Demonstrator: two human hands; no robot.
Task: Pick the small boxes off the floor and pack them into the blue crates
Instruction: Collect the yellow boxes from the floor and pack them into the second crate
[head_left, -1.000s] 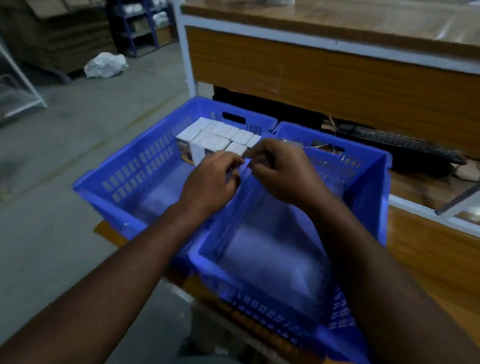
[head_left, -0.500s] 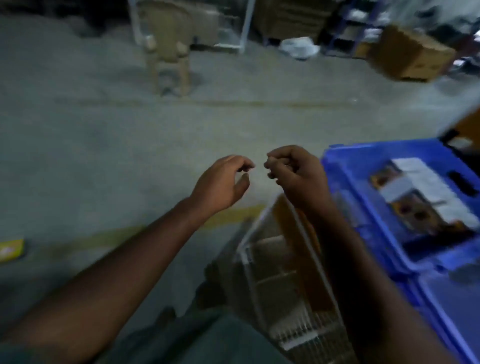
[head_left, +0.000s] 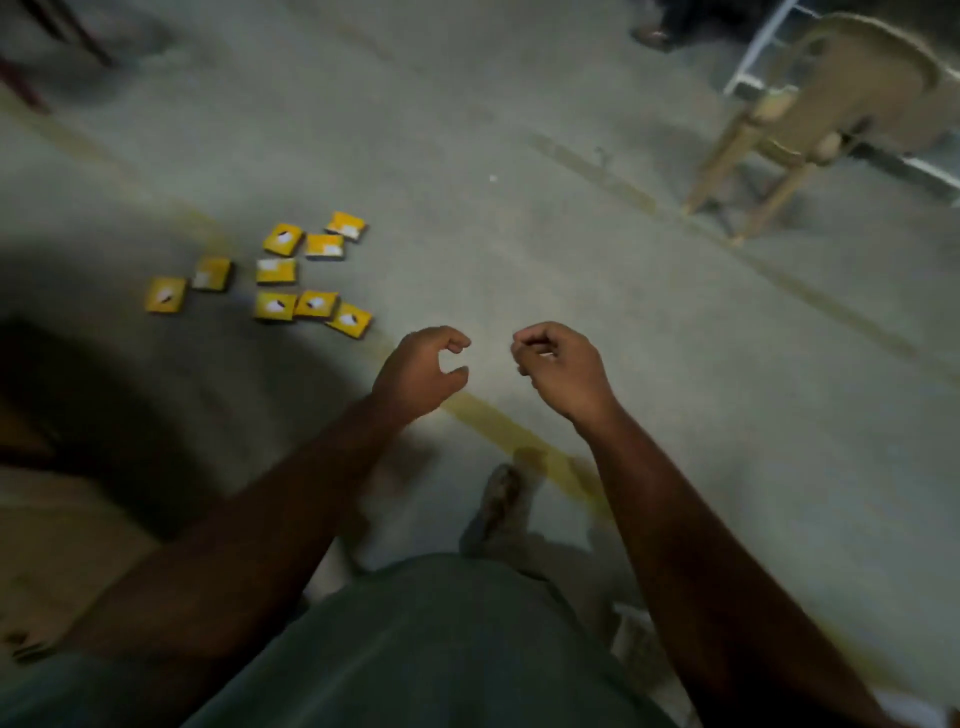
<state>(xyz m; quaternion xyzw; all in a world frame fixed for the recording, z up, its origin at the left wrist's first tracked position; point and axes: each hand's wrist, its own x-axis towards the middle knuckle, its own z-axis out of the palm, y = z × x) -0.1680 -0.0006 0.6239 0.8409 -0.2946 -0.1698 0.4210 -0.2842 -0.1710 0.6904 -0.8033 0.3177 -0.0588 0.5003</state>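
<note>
Several small yellow boxes (head_left: 275, 270) lie scattered flat on the grey concrete floor, left of centre and ahead of me. My left hand (head_left: 421, 371) is raised in front of me, right of the nearest box, with its fingers and thumb loosely curved around nothing. A short gap to its right, my right hand (head_left: 563, 366) has loosely curled fingers and holds nothing. Both hands are above the floor and touch no box. No blue crate is in view.
A painted yellow line (head_left: 519, 436) runs diagonally across the floor under my hands. A wooden chair (head_left: 810, 114) and a white metal frame (head_left: 758, 57) stand at the upper right. My foot (head_left: 501, 499) is below my hands. A dark shadowed mass (head_left: 78, 395) fills the left.
My view has swung left from the blue crates to the floor, so the yellow boxes now show. Both hands left the crate and are empty.
</note>
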